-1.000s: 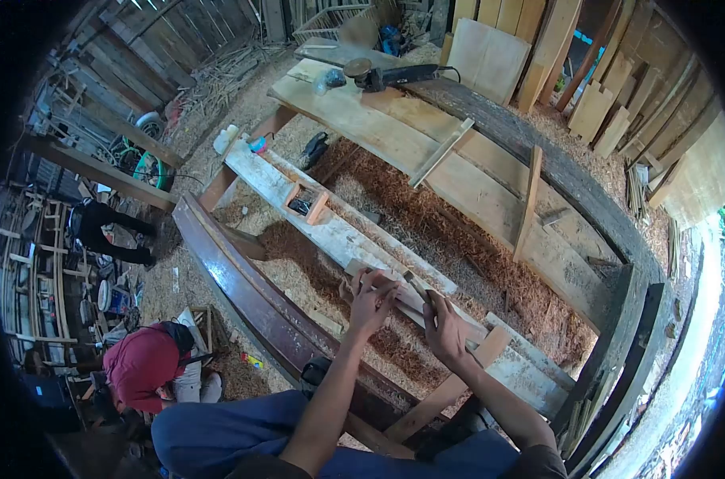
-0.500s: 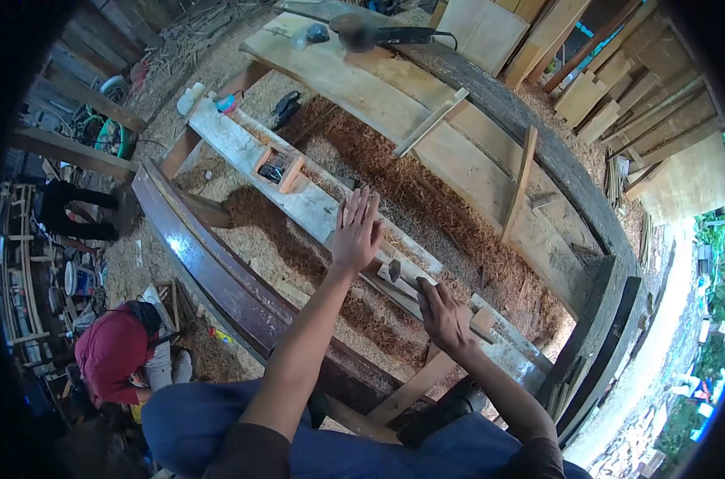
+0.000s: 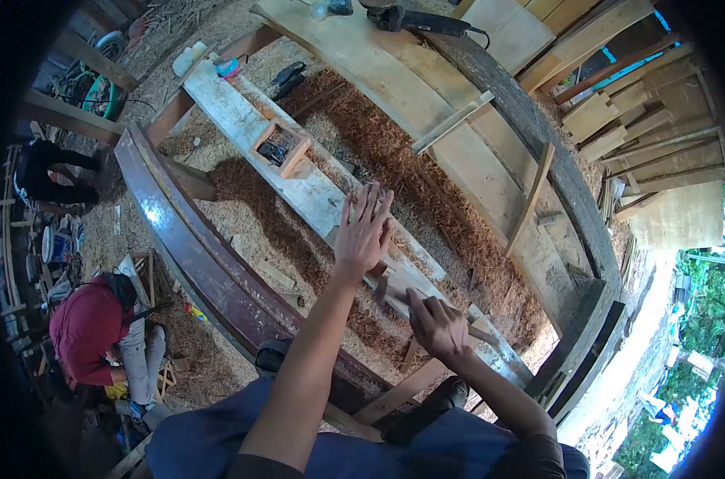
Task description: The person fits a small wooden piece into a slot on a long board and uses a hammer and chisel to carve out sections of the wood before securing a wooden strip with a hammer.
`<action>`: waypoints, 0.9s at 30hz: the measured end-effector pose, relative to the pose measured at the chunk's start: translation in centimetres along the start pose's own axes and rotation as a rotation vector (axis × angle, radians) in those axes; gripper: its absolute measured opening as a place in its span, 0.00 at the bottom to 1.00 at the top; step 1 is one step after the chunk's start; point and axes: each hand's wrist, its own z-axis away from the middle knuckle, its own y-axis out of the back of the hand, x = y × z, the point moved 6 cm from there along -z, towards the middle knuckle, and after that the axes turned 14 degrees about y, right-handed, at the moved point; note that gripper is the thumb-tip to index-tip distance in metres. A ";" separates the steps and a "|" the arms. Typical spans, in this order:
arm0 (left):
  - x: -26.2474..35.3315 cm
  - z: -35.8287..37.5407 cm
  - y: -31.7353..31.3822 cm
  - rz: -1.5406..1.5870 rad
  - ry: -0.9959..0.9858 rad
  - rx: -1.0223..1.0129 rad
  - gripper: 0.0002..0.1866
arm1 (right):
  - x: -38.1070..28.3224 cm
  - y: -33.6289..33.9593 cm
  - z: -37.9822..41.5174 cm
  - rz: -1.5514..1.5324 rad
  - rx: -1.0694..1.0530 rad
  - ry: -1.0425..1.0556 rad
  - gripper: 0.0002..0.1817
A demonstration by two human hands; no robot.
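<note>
My left hand (image 3: pixel 364 230) is raised flat with fingers spread, palm down, just above a pale plank (image 3: pixel 298 188) that spans the inside of a wooden boat. It holds nothing. My right hand (image 3: pixel 436 323) is closed around a small dark-tipped tool (image 3: pixel 385 286), whose head rests on a short wooden strip (image 3: pixel 414 297) lying across the plank. Both hands sit close together, the left one slightly farther along the plank.
A small open wooden box (image 3: pixel 281 148) sits on the plank. Shavings cover the hull floor (image 3: pixel 394 184). The dark boat rim (image 3: pixel 179 239) runs on the left. A power tool (image 3: pixel 410 20) lies on far boards. A person in red (image 3: pixel 87 331) crouches below left.
My left hand let go of the wooden strip and lifted up with fingers spread. My right hand stayed closed on the tool. The view shifted so the boat sits lower left.
</note>
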 end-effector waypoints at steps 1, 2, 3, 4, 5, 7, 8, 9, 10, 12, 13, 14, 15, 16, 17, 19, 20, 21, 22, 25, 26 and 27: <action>0.0 -0.2 0.2 0.019 -0.004 0.014 0.34 | 0.8 -0.4 0.0 0.019 -0.057 -0.114 0.26; 0.0 -0.5 0.3 0.019 -0.005 0.021 0.34 | 0.7 0.1 0.0 0.013 -0.019 -0.056 0.26; 0.0 -0.7 0.0 -0.004 0.009 -0.008 0.34 | 0.8 0.2 -0.1 0.015 -0.017 -0.052 0.26; 0.0 -0.4 -0.3 -0.027 0.021 -0.046 0.34 | 0.2 0.5 0.0 0.011 0.026 0.021 0.27; 0.1 -0.1 -0.4 -0.027 0.011 -0.058 0.34 | -0.6 0.8 0.3 0.008 0.070 0.085 0.27; 0.0 -0.2 -0.2 -0.019 0.030 -0.071 0.33 | -0.4 0.4 0.6 -0.004 0.035 0.027 0.27; 0.0 -0.2 -0.2 0.001 0.022 -0.062 0.33 | 0.1 0.2 0.5 0.026 -0.040 -0.051 0.27; 0.0 -0.4 -0.1 -0.001 0.018 -0.056 0.33 | 0.7 -0.2 0.4 0.054 -0.114 -0.127 0.26; 0.0 -0.4 -0.2 -0.015 0.024 -0.062 0.33 | 0.3 -0.1 0.8 0.048 -0.027 -0.049 0.27; -0.1 -0.1 -0.4 -0.029 0.041 -0.081 0.33 | -0.6 0.4 0.9 0.034 -0.034 -0.004 0.27; -0.1 -0.1 -0.5 -0.030 0.043 -0.090 0.33 | -1.5 0.7 1.0 0.022 -0.040 0.032 0.28; -0.1 -0.2 -0.3 -0.031 0.044 -0.089 0.33 | -1.5 0.7 0.9 0.011 -0.036 0.020 0.29; -0.1 -0.2 -0.3 -0.032 0.043 -0.086 0.33 | -1.4 0.6 0.4 0.013 -0.033 0.022 0.29; -0.2 -0.1 -0.4 -0.029 0.042 -0.078 0.33 | -0.8 0.5 0.0 0.023 -0.037 -0.035 0.29; -0.2 -0.2 -0.5 -0.027 0.041 -0.069 0.33 | -0.3 0.4 -0.1 0.034 -0.041 -0.091 0.30; -0.1 -0.5 -0.3 -0.018 0.040 -0.058 0.33 | -0.1 0.1 0.1 0.053 -0.076 -0.067 0.30; -0.2 -0.3 -0.4 -0.009 0.041 -0.060 0.33 | -0.9 0.1 0.2 0.044 -0.065 0.030 0.31; -0.2 -0.1 -0.4 -0.011 0.039 -0.067 0.33 | -1.8 0.2 0.3 0.035 -0.054 0.121 0.31; -0.2 0.0 -0.3 -0.012 0.037 -0.056 0.33 | -2.1 0.1 0.2 0.047 -0.041 0.155 0.27; 0.0 -0.1 -0.3 -0.012 0.021 -0.039 0.32 | 0.2 -1.7 1.5 0.120 -0.008 -0.039 0.28; -0.1 -0.2 -0.3 -0.011 0.019 -0.036 0.32 | 0.8 -2.4 2.3 0.082 0.012 -0.115 0.28; -0.3 -0.4 -0.4 -0.013 0.022 -0.030 0.32 | 0.4 -2.4 2.4 0.081 0.015 -0.109 0.28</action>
